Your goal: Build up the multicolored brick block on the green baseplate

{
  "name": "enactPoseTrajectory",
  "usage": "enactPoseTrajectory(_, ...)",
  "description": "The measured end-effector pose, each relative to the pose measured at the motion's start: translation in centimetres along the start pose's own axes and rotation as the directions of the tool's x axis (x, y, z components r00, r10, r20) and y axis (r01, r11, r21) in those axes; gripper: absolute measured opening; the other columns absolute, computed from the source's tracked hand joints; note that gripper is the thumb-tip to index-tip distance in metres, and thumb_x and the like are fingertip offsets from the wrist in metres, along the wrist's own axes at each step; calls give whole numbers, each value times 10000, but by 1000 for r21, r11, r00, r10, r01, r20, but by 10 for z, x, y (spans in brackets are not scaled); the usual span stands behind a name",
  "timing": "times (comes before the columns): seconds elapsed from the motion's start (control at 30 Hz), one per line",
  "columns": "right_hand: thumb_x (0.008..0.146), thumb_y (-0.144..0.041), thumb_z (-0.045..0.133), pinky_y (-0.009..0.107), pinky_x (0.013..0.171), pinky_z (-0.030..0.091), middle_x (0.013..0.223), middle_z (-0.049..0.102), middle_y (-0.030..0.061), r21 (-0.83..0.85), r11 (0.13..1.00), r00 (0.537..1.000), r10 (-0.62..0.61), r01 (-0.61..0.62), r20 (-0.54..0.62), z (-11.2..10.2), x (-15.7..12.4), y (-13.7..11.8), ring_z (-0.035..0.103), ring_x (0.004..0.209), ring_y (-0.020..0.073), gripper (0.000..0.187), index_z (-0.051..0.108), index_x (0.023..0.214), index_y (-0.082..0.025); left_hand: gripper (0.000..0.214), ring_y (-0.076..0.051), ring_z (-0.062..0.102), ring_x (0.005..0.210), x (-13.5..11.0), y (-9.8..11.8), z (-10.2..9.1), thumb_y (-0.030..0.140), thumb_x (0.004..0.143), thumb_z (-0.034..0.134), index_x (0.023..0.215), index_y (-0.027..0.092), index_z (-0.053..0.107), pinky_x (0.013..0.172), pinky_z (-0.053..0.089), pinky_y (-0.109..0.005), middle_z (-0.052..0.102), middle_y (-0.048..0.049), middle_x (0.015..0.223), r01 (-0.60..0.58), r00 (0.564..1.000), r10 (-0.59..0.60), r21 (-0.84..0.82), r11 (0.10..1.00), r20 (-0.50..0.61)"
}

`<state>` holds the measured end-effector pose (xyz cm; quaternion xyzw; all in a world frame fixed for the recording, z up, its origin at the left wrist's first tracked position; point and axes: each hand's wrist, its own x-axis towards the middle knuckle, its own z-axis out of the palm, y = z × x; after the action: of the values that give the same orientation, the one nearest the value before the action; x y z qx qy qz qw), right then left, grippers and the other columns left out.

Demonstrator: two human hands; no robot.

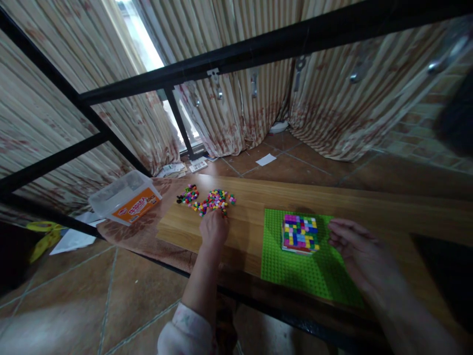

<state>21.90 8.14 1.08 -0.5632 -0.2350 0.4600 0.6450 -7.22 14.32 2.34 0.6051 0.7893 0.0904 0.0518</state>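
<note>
My left hand (214, 228) reaches down to the near edge of a pile of small colourful toy bricks (215, 197), its fingers curled and their tips mostly hidden among the pieces. A low, square block built of toy bricks (300, 231), many-coloured on top, stands on a green studded baseplate (275, 261). Just right of the block, above the plate, is my right hand (354, 246) with thumb and fingers bent together. It does not touch the block, and whether a small piece sits between its fingertips is unclear.
The wooden board (244, 236) lies on a low bench with a brown cloth (162, 246). A clear plastic tub (125, 197) with an orange label stands at the left end. A dark flat object (443, 276) is at the right. Black metal bars (236, 49) cross behind.
</note>
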Motion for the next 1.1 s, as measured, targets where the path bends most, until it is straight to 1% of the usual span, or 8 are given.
enactPoseTrajectory(0.1, 511, -343, 856, 195, 492, 420, 600, 588, -33, -2, 999, 999, -41, 41, -6, 2, 0, -2, 496, 548, 78, 256, 727, 699, -224, 164, -272, 663, 970, 0, 4, -5, 197, 841, 547, 857, 172, 708, 799, 486, -344, 701, -136, 1025, -42, 999, 40, -76, 996, -31)
enactPoseTrajectory(0.2, 596, -335, 819, 219, 528, 437, 630, 612, -25, -96, 973, 977, -212, 208, -33, 7, -4, -5, 518, 574, 94, 192, 736, 732, -227, 108, -214, 666, 796, -8, 13, -9, 216, 827, 588, 834, 167, 684, 714, 479, -302, 706, -91, 877, -129, 992, 119, -374, 919, -49)
enactPoseTrajectory(0.33, 745, -322, 750, 274, 682, 507, 783, 696, -1, -290, 848, 888, -459, 444, 16, 13, -19, -9, 620, 722, 134, 107, 742, 816, -242, 116, -135, 611, 633, -36, 39, -7, 287, 807, 648, 828, 173, 641, 588, 448, -225, 651, -8, 695, -155, 951, 308, -867, 474, -2)
enactPoseTrajectory(0.4, 805, -293, 709, 274, 712, 510, 836, 705, 2, -349, 753, 826, -548, 557, 134, 15, -27, -11, 634, 765, 135, 81, 739, 868, -251, 134, -124, 617, 649, -52, 54, -5, 288, 780, 695, 795, 170, 634, 604, 464, -214, 647, 1, 697, -105, 912, 411, -953, 284, 22)
enactPoseTrajectory(0.47, 839, -243, 679, 264, 713, 509, 879, 699, 3, -359, 651, 743, -606, 668, 284, 16, -34, -11, 635, 790, 131, 99, 734, 920, -259, 149, -123, 636, 659, -64, 66, -3, 286, 772, 716, 798, 165, 634, 623, 490, -218, 659, 1, 719, -34, 881, 470, -982, 186, 59)
enactPoseTrajectory(0.57, 864, -180, 642, 263, 745, 518, 942, 687, 9, -321, 555, 639, -622, 767, 452, 16, -39, -11, 637, 845, 131, 191, 721, 1012, -272, 153, -112, 632, 635, -71, 76, -3, 277, 768, 734, 809, 156, 650, 614, 503, -215, 672, 0, 724, 20, 856, 509, -990, 141, 90)
enactPoseTrajectory(0.73, 890, -183, 610, 306, 822, 538, 1025, 679, 35, -293, 525, 586, -570, 799, 576, 16, -41, -9, 646, 959, 163, 259, 707, 1106, -288, 159, -112, 629, 652, -73, 78, -2, 297, 787, 735, 845, 152, 708, 647, 529, -225, 693, -10, 720, 13, 817, 572, -994, 110, 74)
enactPoseTrajectory(1.1, 892, -239, 629, 301, 775, 546, 929, 719, 20, -354, 496, 605, -572, 793, 554, 16, -43, -7, 672, 888, 169, 149, 736, 985, -285, 166, -140, 704, 737, -81, 83, 5, 300, 840, 683, 940, 176, 728, 726, 594, -262, 749, -29, 859, -2, 813, 580, -995, 99, 56)
